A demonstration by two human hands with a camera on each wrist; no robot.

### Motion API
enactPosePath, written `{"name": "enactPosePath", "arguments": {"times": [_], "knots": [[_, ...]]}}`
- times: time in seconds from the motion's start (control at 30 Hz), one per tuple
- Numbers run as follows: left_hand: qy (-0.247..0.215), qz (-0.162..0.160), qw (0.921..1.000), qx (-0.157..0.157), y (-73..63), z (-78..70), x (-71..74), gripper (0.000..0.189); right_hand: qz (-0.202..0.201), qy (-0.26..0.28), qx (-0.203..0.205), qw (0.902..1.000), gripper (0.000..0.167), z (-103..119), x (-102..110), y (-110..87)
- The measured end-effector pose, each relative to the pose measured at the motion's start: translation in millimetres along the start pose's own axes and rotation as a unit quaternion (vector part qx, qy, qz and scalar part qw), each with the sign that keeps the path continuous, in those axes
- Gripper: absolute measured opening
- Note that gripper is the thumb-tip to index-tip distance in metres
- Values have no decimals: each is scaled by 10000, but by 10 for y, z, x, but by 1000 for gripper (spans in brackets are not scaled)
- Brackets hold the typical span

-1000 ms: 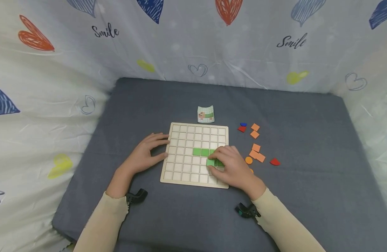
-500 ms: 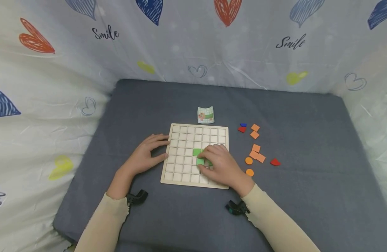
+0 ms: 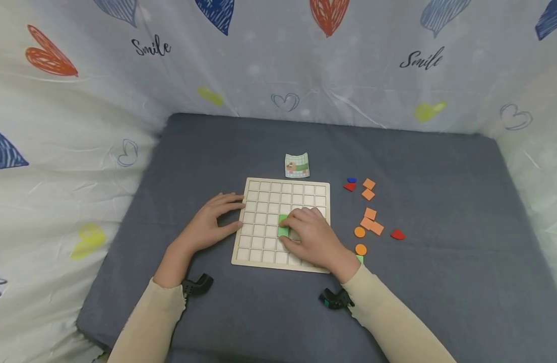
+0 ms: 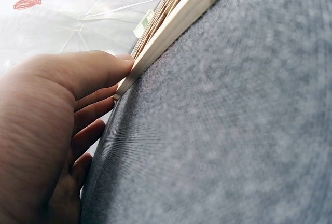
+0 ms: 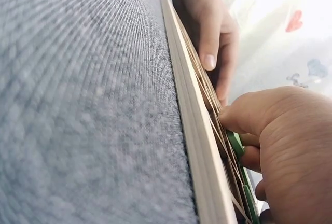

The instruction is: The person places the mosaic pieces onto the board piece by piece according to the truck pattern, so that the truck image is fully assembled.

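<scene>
A wooden grid board [image 3: 261,258] with raised square cells lies on the dark grey cloth. My left hand [image 3: 208,220] rests at its left side, fingers extended, the tips and thumb touching the rim; in the left wrist view the thumb [image 4: 104,71] presses the board's edge. Over the middle of the board, my right hand [image 3: 315,238] pinches a green square tile [image 3: 283,231] between thumb and fingers, low at a cell. Another green tile [image 3: 282,218] sits directly behind it, partly under the fingertips. In the right wrist view more green tiles [image 5: 250,203] show beneath the hand.
A small pattern card [image 3: 297,166] lies behind the board. To the right are several orange squares [image 3: 370,214], two orange discs [image 3: 361,249], red pieces [image 3: 398,234] and a blue piece [image 3: 352,180]. A green piece [image 3: 360,258] peeks out beside my right wrist.
My right hand has moved left across the board, carrying the green tile about two cells over. My left hand has stayed at the board's left edge.
</scene>
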State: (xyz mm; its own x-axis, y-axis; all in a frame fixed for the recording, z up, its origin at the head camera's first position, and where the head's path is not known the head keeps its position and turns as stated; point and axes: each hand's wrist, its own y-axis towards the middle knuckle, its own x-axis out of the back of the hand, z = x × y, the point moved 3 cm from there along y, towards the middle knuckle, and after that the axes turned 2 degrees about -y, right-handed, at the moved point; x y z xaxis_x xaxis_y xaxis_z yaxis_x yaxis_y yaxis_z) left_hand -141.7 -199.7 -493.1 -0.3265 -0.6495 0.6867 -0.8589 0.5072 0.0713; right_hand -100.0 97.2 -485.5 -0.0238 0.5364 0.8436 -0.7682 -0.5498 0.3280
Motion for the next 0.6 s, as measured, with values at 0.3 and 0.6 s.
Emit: {"name": "enactPosePath", "arguments": {"times": [0.3, 0.6], "knots": [[21, -12, 10000, -33, 8, 2, -5, 53, -68, 55, 91, 9999, 20, -4, 16, 2], [42, -20, 10000, -23, 8, 7, -2, 53, -191, 227, 165, 9994, 18, -14, 12, -15]]}}
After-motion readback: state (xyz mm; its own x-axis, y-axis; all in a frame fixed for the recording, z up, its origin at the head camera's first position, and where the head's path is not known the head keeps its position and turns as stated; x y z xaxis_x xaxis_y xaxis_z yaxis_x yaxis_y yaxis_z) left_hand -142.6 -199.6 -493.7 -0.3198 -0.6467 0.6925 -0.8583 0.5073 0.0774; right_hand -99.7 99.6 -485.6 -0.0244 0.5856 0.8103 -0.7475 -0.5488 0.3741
